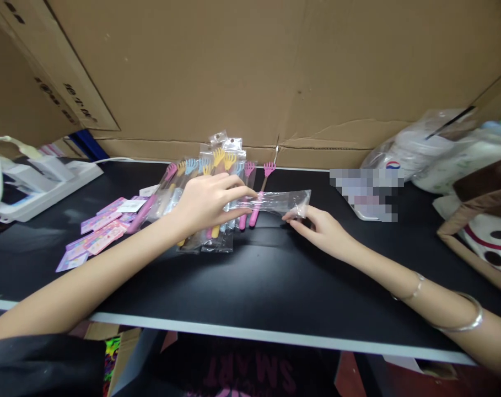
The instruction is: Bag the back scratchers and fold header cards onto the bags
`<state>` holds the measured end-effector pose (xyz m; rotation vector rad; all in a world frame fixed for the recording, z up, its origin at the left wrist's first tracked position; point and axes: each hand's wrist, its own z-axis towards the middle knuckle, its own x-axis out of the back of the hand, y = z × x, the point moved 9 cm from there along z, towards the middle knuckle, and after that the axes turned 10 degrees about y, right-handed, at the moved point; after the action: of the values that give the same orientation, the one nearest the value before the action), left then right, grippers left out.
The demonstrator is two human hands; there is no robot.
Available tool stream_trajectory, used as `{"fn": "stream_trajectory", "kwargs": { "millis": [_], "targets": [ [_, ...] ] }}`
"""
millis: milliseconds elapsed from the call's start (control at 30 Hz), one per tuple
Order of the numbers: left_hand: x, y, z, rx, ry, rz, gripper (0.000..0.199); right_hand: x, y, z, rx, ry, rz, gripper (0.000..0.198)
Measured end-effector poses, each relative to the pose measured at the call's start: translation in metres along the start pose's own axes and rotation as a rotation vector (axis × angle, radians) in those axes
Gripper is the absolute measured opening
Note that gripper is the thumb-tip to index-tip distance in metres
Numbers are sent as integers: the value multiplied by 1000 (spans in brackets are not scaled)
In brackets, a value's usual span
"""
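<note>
A clear plastic bag [283, 203] is stretched sideways above the black tabletop [270, 281]. My left hand [211, 201] has its left end between thumb and fingers. The thumb and fingers of my right hand [322, 231] pinch its lower right corner. Behind the bag lies a pink back scratcher [269, 169], without a wrapper, its claw end pointing away from me. Partly hidden by my left hand is a pile of wrapped back scratchers [219, 157] in yellow, blue and pink. Another pink back scratcher [143, 215] lies left of that pile.
Printed cards [107, 231] lie spread on the left, near a white power strip [47, 190] with plugs and cables. A phone-like object [368, 196], partly blurred out, a bagged cup [415, 146] and a brown-edged bag [481, 220] are on the right. Cardboard [242, 66] stands along the back.
</note>
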<state>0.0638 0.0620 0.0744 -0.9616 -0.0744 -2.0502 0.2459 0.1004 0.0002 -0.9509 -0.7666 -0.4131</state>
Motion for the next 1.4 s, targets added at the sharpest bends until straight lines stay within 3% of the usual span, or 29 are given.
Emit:
{"fn": "stream_trajectory", "kwargs": {
  "millis": [267,433,767,1000,1233,1400],
  "targets": [
    [4,7,1,-38,52,2,30,-28,-35,14,376,3,-206,37],
    [4,9,-1,-56,55,5,28,-40,-41,25,460,6,-152,37],
    [1,8,-1,-41,33,7,25,-12,-29,23,272,78,-362,20],
    [1,13,0,-51,32,7,24,18,5,11,149,73,-438,9],
    [-3,18,-3,-59,26,7,21,38,29,4,139,73,-451,14],
    [-4,21,-6,-68,31,26,20,42,39,5,-1,56,-519,25]
  ]
}}
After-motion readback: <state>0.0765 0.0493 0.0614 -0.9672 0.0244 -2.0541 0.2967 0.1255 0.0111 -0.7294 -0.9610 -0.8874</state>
